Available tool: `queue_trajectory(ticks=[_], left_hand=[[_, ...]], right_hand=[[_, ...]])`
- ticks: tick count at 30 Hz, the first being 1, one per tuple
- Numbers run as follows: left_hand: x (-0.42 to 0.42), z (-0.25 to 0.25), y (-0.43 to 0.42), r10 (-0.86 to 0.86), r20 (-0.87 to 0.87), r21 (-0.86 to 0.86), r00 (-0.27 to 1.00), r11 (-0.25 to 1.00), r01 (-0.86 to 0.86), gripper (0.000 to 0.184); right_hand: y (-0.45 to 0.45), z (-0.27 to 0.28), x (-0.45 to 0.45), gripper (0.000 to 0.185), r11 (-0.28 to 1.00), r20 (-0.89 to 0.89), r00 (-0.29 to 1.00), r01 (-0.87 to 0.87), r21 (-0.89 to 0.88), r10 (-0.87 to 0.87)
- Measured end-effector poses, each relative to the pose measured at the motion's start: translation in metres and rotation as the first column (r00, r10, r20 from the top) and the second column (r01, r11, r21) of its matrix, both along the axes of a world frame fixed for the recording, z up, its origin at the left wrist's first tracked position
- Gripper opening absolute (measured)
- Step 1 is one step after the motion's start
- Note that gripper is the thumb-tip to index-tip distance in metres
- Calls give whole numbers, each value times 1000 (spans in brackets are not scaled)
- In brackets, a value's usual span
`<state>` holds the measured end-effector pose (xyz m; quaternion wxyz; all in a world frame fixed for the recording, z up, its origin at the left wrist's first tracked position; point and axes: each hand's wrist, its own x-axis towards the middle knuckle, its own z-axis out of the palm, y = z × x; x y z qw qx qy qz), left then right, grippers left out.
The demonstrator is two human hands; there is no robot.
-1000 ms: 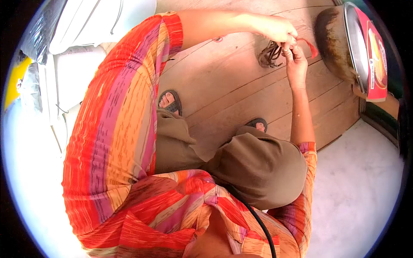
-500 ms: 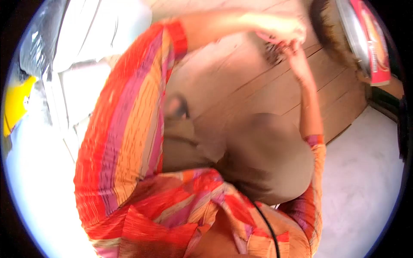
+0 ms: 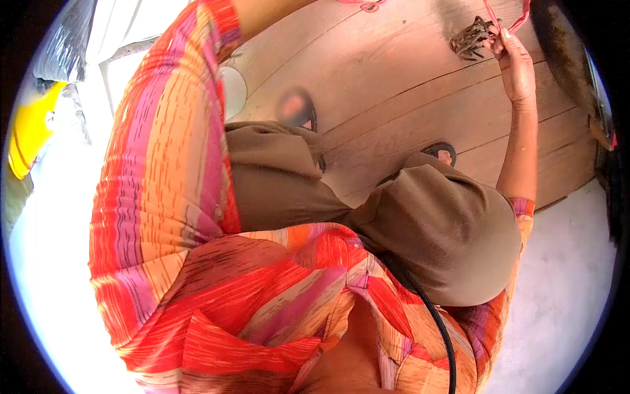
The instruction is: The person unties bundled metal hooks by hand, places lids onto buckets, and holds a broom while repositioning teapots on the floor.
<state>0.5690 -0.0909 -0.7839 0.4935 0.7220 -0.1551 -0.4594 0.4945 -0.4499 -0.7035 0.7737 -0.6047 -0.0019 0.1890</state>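
Note:
My right hand (image 3: 517,65) is at the top right above the wooden floor, its fingers pinched on a pink string (image 3: 522,20). Loops of the string rise past the top edge. Right beside the fingertips is a small grey-brown bundle of thin, twig-like pieces (image 3: 470,39); I cannot make out what they are, or whether the string is tied round them. My left forearm (image 3: 269,14) reaches out through the top edge, so the left hand is hidden. A pink strand (image 3: 367,5) shows at the top edge, to the right of that forearm.
My knees in brown trousers (image 3: 446,223) and two sandalled feet are below the hands on the plank floor (image 3: 380,85). A pale round object (image 3: 233,92) is by my left sleeve. A dark, rough-edged object (image 3: 564,52) stands right. Something yellow (image 3: 33,131) is far left.
My hands were together at the bundle and have moved apart. The left went up and left out of view; the right shifted right, and the pink string now shows more clearly.

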Motion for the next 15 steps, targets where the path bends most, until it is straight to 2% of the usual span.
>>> queue_trajectory(ticks=[1,2,3,4,6,8,11,12,13,14,15], left_hand=[[-22,-6,12,-4,-6,3,1000,1000,4,30],[-53,3,14,-194,59,218,979,960,177,28],[-88,21,11,-388,78,427,918,845,321,26],[-118,33,8,-569,52,611,821,668,424,24],[-163,49,4,-659,384,556,647,724,408,28],[-177,51,-18,-458,802,342,383,879,333,40],[-192,74,-64,-391,837,233,383,887,398,50],[-204,68,-77,-331,892,144,308,854,500,50],[-214,58,-82,-255,937,66,237,799,598,49],[-223,29,-78,-248,941,66,232,804,591,49],[-232,-17,-71,-350,902,129,252,776,617,49]], right_hand=[[3,3,-1,21,1000,-7,1000,3,5,-3],[7,5,0,21,1000,-14,1000,4,6,-4],[9,6,0,22,999,14,1000,11,-33,-11],[9,5,0,24,997,39,999,20,-75,-17],[3,3,2,23,990,33,999,23,-136,-19],[2,7,3,23,978,54,998,-7,-208,19],[0,10,3,23,964,70,997,5,-267,14],[-8,5,2,24,974,54,999,3,-225,9],[-11,1,1,24,972,50,999,2,-235,10],[-13,0,2,25,964,17,1000,1,-265,3],[-15,2,3,26,954,-6,1000,6,-298,-8]])
